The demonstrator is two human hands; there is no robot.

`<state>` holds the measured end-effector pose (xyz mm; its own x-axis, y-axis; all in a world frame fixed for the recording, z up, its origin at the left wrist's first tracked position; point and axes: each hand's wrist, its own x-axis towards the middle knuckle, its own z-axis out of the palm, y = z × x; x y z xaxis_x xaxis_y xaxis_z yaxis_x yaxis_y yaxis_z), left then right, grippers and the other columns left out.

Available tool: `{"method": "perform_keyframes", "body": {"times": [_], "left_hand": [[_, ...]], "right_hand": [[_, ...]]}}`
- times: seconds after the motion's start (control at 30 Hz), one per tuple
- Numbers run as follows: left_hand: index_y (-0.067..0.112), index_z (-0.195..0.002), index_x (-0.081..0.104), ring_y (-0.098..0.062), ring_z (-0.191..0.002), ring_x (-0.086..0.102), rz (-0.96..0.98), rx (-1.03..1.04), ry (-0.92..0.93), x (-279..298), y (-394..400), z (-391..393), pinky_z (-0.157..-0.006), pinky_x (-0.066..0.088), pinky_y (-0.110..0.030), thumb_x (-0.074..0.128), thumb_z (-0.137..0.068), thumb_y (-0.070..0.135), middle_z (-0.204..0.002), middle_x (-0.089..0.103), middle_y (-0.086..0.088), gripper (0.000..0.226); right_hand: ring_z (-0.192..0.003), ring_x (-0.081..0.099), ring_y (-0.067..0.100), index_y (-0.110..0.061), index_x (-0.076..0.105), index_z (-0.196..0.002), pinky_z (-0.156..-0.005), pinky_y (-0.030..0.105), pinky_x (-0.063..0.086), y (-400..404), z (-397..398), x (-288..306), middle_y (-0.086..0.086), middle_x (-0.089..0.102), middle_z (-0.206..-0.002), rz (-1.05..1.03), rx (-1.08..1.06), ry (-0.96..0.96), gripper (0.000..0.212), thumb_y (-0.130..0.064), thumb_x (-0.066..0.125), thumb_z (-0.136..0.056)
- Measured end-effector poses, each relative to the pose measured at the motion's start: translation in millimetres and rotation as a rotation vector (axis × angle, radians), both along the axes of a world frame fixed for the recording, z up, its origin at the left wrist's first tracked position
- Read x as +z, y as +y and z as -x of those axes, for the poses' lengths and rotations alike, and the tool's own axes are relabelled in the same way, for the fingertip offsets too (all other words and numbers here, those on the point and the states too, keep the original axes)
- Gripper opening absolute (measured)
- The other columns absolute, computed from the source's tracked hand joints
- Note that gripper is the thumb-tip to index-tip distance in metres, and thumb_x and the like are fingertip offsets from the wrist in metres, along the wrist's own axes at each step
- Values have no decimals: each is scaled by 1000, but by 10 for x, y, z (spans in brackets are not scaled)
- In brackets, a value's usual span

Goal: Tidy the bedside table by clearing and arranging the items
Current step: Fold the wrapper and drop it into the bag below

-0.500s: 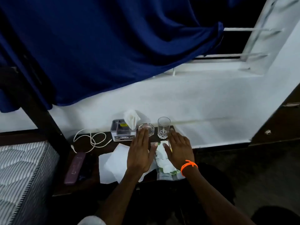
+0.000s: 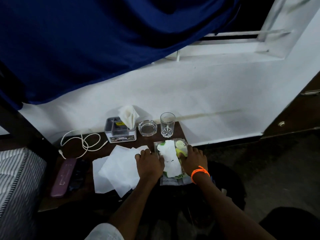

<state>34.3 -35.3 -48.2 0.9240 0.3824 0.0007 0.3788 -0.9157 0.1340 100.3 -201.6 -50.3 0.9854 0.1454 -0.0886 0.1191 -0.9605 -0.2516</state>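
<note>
A: Ok, left to right. White cable (image 2: 83, 144) and purple case (image 2: 63, 177) sit left of centre; loose tissues (image 2: 117, 168) lie mid-frame, limp and light.
B: Hands?
A: Left hand (image 2: 149, 166) and right hand (image 2: 193, 160) lie flat, fingers spread, flanking the packet (image 2: 170, 161); neither grips it.
B: Handling?
A: Thin, floppy, probably slick. I'd pinch both long edges. Glass (image 2: 167, 124) behind it is fragile.

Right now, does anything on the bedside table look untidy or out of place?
Yes. Loose white tissues lie scattered and overlapping mid-table, and the white cable sprawls in uneven loops at the left rear. The tumbler and ashtray stand upright.
</note>
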Motion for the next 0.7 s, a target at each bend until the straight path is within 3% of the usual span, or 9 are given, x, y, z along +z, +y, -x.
{"method": "perform_keyframes", "body": {"times": [0.17,0.4,0.5,0.57,0.63,0.7], "left_hand": [[15,-108,71,-28,-121,50,209,114,34,-9,-50,-60,-99,34,-45,48,-94,48,-118,63,-6,42],[17,-94,68,-28,-102,68,793,239,-132,67,-152,-98,-85,52,-34,65,-87,29,-101,74,-4,15],[19,-97,72,-25,-102,68,901,280,-138,123,-219,-119,-88,53,-33,70,-87,29,-104,75,-3,15],[19,-98,76,-24,-105,67,919,279,-142,156,-266,-143,-92,54,-34,72,-86,28,-105,76,-3,16],[19,-98,78,-24,-106,67,913,273,-165,214,-323,-157,-91,52,-31,73,-84,23,-105,77,-2,15],[18,-99,79,-21,-103,67,961,279,-194,290,-389,-166,-87,51,-28,74,-83,19,-103,77,-1,17]], "right_hand": [[-122,50,39,-10,45,-138,-96,42,46,-16,-37,44,19,54,-132,-207,-76,58,56,-37,60,-92],[-113,60,38,-10,54,-134,-95,42,51,-11,-79,244,20,62,-121,-537,-193,60,61,-19,76,-78],[-107,65,33,-10,56,-133,-91,37,54,-18,-73,346,17,69,-112,-611,-202,97,64,-17,81,-74],[-101,68,29,-7,63,-122,-87,33,52,-32,-54,440,15,73,-105,-625,-182,141,54,-14,83,-72],[-93,70,29,-4,72,-103,-83,35,55,-57,-39,480,14,75,-95,-625,-144,168,38,-11,84,-67],[-89,71,27,-5,76,-95,-84,42,58,-96,-30,487,13,76,-89,-670,-130,191,36,-10,85,-61]]}}
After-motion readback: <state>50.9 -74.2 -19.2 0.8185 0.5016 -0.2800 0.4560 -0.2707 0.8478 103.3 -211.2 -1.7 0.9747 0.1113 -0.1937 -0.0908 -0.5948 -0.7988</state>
